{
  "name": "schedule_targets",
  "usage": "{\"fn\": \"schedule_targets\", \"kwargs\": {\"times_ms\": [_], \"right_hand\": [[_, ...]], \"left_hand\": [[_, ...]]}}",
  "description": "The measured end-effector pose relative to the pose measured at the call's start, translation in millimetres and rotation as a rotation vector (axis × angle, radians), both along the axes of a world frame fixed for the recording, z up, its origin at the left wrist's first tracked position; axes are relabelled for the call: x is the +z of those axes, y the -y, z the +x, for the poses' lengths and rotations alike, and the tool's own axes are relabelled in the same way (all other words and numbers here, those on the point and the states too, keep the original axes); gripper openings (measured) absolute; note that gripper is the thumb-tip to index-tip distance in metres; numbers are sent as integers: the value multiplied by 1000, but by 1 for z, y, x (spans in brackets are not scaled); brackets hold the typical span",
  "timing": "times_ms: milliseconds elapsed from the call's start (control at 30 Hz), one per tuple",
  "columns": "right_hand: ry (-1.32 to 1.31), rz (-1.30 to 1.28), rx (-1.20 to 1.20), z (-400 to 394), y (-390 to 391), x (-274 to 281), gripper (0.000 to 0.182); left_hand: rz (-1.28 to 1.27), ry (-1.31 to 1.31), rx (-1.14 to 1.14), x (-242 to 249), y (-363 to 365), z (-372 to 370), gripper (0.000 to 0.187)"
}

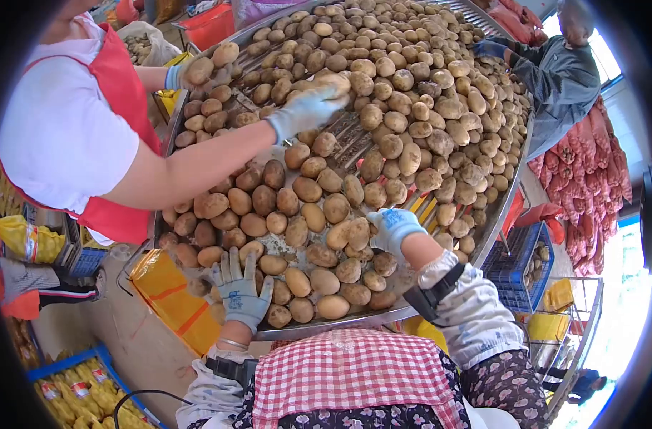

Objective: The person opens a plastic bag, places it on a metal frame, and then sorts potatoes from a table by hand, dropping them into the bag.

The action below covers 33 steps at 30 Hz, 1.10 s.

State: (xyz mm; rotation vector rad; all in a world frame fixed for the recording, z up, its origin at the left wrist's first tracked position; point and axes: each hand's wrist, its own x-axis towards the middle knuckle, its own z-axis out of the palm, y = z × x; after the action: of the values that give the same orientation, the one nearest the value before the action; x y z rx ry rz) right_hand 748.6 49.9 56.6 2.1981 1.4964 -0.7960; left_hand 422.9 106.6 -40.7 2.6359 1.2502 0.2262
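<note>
Potatoes (333, 209) cover a metal sorting table (319, 330) with slats showing in its middle. My left hand (241, 289), in a white and blue glove, lies with fingers spread on potatoes at the near left edge; nothing is gripped in it. Farther right, my right hand (394, 227), gloved too, is bent against potatoes beside yellow slats; its fingertips are partly hidden and I cannot make out whether it holds one. The potatoes nearest it are just left of its fingers.
At the left, a co-worker in a red apron (126, 93) reaches over the table with gloved hands, potatoes in them. Another person (565, 79) works at the far right. Red mesh sacks (583, 179), a blue crate (519, 264) and an orange crate (172, 297) stand around.
</note>
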Motion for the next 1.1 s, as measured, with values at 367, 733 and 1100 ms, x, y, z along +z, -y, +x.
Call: {"fn": "schedule_targets", "kwargs": {"times_ms": [367,733,1100], "right_hand": [[-939,602,-870,34,109,-23,56],[-2313,1061,-1094,-4,158,-10,60],[-1980,764,-1521,41,282,-47,45]], "left_hand": [[-44,-17,-88,14,-5,-3,72],[-140,22,-515,13,20,59,72],[-113,-39,-464,14,24,61,78]]}}
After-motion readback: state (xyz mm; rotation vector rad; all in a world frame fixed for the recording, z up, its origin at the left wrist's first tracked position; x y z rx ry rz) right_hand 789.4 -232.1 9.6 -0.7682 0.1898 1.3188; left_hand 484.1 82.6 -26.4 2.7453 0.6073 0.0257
